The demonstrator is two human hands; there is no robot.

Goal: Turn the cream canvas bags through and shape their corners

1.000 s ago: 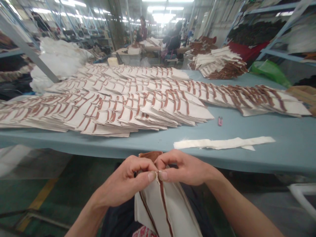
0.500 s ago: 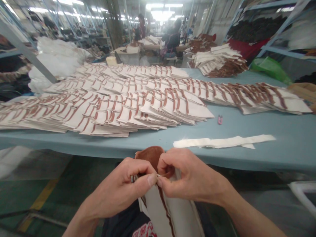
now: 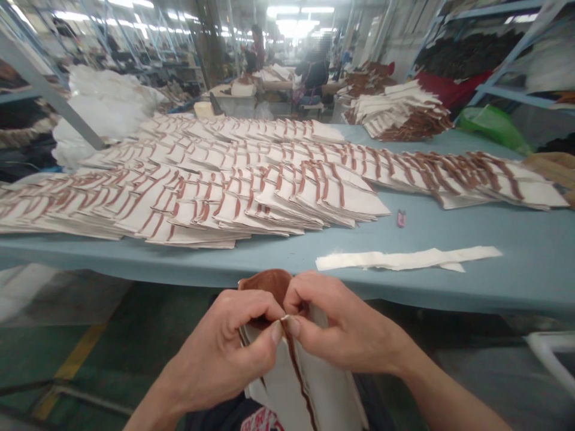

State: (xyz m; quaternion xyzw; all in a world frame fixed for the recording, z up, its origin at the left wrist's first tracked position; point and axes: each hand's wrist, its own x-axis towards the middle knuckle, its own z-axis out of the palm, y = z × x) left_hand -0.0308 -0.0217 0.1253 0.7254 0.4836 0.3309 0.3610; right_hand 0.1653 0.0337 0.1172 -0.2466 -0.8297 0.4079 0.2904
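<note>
A white fabric piece (image 3: pixel 287 383) with a brown lining and a brown seam strip hangs upright over my lap, in front of the table edge. My left hand (image 3: pixel 238 347) pinches its top edge just left of the seam, thumb outside and fingers inside. Close beside it, my right hand (image 3: pixel 336 323) pinches the same edge on the seam's right side. The fingertips of both hands almost meet at the seam top. Brown lining (image 3: pixel 267 281) shows at the opening behind the hands. Its lower end runs out of view.
The blue-covered table (image 3: pixel 449 233) carries long overlapping rows of similar white pieces (image 3: pixel 269 197) with brown strips. White fabric strips (image 3: pixel 404 259) and a small pink thread snipper (image 3: pixel 401 218) lie on the near right. Farther back are a stacked pile (image 3: pixel 399 108) and a green bag (image 3: pixel 494 126).
My left hand has shifted slightly left and down, and the opening of the fabric piece has moved a little left. Both hands still pinch at the seam.
</note>
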